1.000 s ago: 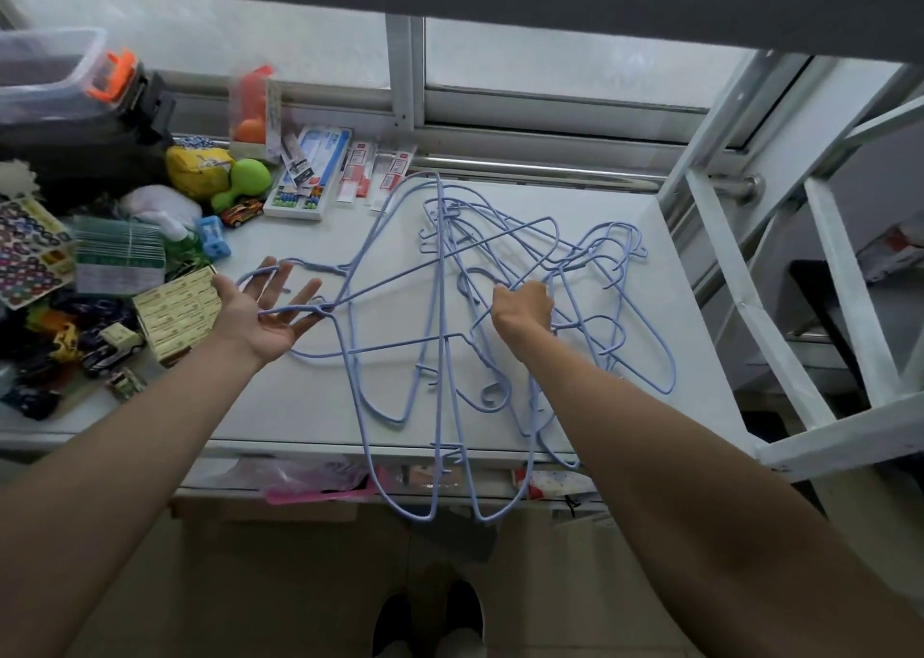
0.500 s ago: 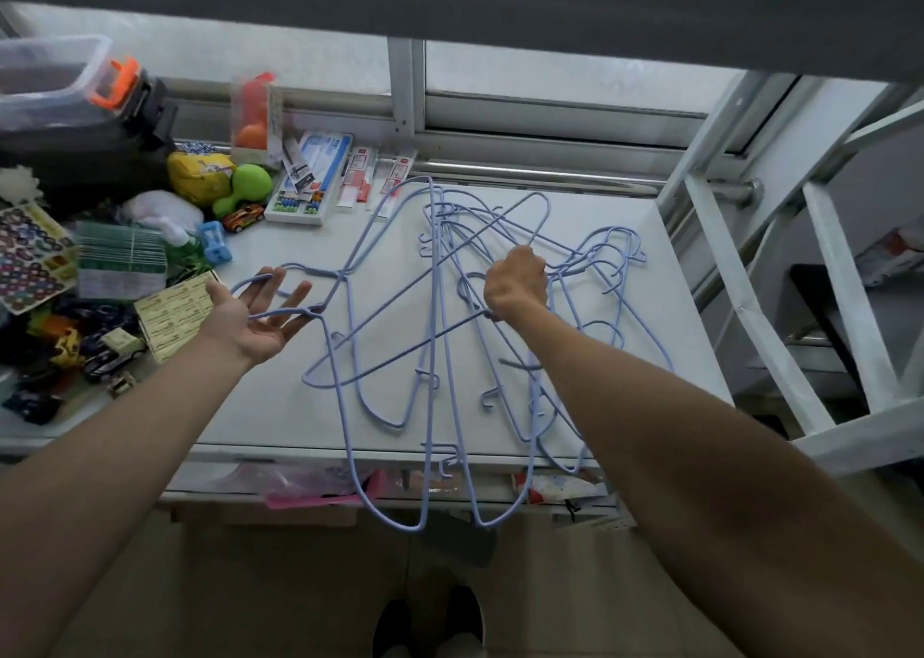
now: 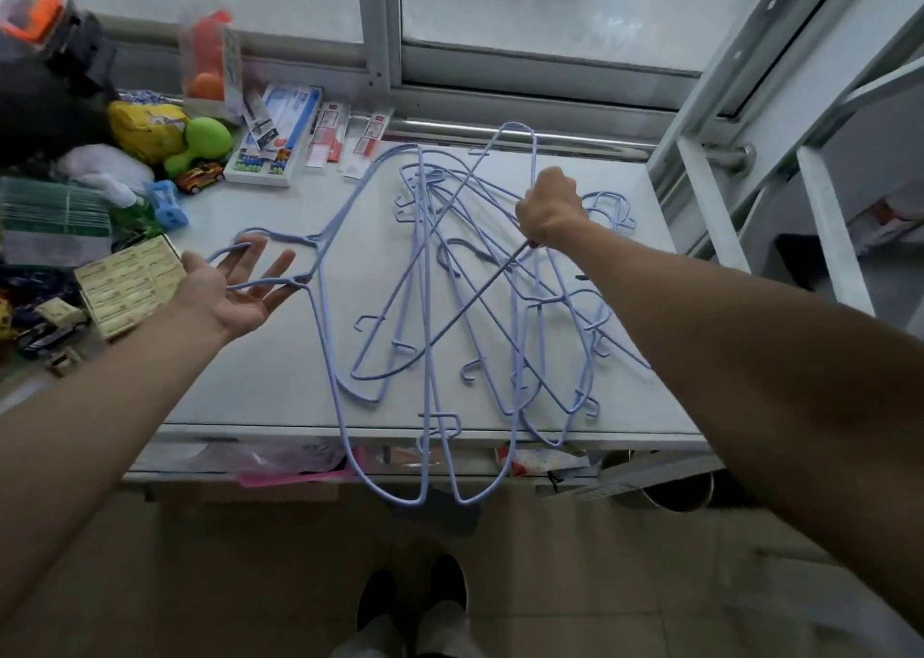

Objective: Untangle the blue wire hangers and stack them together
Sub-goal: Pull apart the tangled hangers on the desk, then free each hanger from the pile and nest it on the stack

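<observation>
While the hangers (image 3: 450, 307) lie in a blue tangle across the table (image 3: 260, 387), two bare hands are on them, one each side. How many hangers? Too knotted to count; several hooks show, and two long loops droop past the near edge of the table. Left hand (image 3: 235, 285) is palm up and spread wide, fingers (image 3: 280, 270) apart, with the hooks of one or two hangers lying across them, resting there, not squeezed. Right hand (image 3: 550, 212) is a tight fist, clamped round wires at the far right of the heap and lifting them off the table, so one hanger rises behind the fist toward the window (image 3: 500, 17). The bulk of the tangle sits between the two hands and below the fist, flat on the table. At the left edge there's clutter: one green toy (image 3: 205, 140), one small toy car (image 3: 200, 177), one blue sharpener (image 3: 167, 205), one card of labels (image 3: 127, 285). Two dark shoes (image 3: 412, 602) stand on the floor beneath.
</observation>
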Demonstrator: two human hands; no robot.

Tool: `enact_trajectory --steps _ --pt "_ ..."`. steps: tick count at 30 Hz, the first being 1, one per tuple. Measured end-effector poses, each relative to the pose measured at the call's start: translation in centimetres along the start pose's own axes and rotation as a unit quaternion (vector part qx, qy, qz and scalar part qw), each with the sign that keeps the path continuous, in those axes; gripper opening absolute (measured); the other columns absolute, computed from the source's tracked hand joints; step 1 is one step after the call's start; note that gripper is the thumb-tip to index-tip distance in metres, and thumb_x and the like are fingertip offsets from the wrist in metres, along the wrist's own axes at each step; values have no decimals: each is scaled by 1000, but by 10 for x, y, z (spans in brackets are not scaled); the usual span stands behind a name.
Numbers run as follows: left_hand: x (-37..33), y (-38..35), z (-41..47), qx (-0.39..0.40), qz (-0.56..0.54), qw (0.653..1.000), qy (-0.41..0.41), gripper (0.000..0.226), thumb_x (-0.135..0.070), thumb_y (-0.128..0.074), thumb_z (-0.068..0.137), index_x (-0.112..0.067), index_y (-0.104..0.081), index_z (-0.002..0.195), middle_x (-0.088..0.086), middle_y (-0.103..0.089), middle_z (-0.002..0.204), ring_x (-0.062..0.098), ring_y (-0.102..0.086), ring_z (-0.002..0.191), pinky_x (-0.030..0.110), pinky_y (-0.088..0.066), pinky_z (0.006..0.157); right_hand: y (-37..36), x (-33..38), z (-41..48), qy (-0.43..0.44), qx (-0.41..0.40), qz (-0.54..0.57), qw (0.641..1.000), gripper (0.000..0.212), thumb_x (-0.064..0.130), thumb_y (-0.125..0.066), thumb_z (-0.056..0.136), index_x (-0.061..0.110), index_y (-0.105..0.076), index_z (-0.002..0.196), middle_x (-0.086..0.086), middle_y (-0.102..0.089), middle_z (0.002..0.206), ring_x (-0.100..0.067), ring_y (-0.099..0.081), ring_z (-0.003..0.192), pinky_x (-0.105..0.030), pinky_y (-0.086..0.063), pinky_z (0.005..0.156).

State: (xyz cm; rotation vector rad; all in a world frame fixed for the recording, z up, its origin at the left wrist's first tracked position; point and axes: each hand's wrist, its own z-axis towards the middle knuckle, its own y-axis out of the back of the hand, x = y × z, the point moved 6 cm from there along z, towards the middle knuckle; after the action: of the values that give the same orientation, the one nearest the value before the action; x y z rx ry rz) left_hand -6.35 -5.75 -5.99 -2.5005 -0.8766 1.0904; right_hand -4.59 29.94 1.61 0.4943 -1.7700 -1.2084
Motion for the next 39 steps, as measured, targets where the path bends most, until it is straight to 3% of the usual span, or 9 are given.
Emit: enact_trajectory --steps 6,11,16,23,26,30,32,36,39 --pt "3 -7 8 -1 7 1000 1 68 -55 -9 100 -13 -63 94 -7 -74 90 29 -70 87 55 -53 74 14 -3 19 69 1 -116 991 23 15 -48 88 6 -58 107 -19 -60 116 -38 -56 91 -35 -41 76" --pt "11 -7 10 4 16 1000 4 69 -58 -9 99 -14 -63 93 -8 -72 102 30 -68 90 56 -47 81 28 -6 37 50 -24 -131 990 30 16 -47 92 12 -54 121 -17 -56 123 -39 -57 107 -38 -42 80" --pt "13 -11 12 -6 7 1000 4 69 -59 -10 99 -13 -62 92 -4 -76 74 31 -68 88 59 -54 63 44 -1 46 31 -75 -96 992 32 15 -43 88 17 -67 110 -15 -62 111 -38 -59 102 -36 -41 78" --pt "24 -17 15 -6 12 1000 6 69 -59 -12 99 -13 -61 88 -5 -69 103 33 -64 95 64 -45 77 67 1 57 78 -98 -98 987 33 15 -44 86 20 -74 100 -13 -68 106 -37 -62 98 -33 -40 72" --pt "31 -18 13 2 17 1000 10 67 -60 -13 98 -13 -60 86 -4 -68 103 32 -64 94 63 -45 81 72 6 65 120 -67 -52 989 30 17 -46 86 27 -74 87 -6 -70 99 -33 -61 96 -31 -41 73" --pt "36 -20 11 7 8 1000 6 62 -60 -16 98 -15 -57 88 0 -66 103 31 -65 94 63 -44 82 56 27 65 188 24 -73 979 32 21 -46 93 32 -76 86 15 -60 67 -24 -46 99 -39 -30 105" --pt "37 -21 10 5 5 1000 6 61 -60 -18 98 -15 -57 90 2 -66 105 30 -65 93 64 -44 82 43 46 54 217 76 -88 969 32 22 -47 92 31 -76 81 16 -56 63 -22 -43 97 -42 -24 110" --pt "38 -27 7 11 1 1000 9 60 -60 -17 98 -15 -57 92 3 -65 107 31 -64 97 65 -43 84 21 80 33 247 130 -112 954 25 20 -48 69 30 -70 63 2 -58 76 -30 -45 103 -51 -35 102" --pt "39 -30 5 16 -4 1000 11 59 -59 -17 99 -16 -57 95 3 -67 101 30 -64 96 64 -44 83 7 99 21 272 148 -137 941 22 29 -50 69 16 -65 59 -9 -57 84 -30 -46 97 -51 -38 94"
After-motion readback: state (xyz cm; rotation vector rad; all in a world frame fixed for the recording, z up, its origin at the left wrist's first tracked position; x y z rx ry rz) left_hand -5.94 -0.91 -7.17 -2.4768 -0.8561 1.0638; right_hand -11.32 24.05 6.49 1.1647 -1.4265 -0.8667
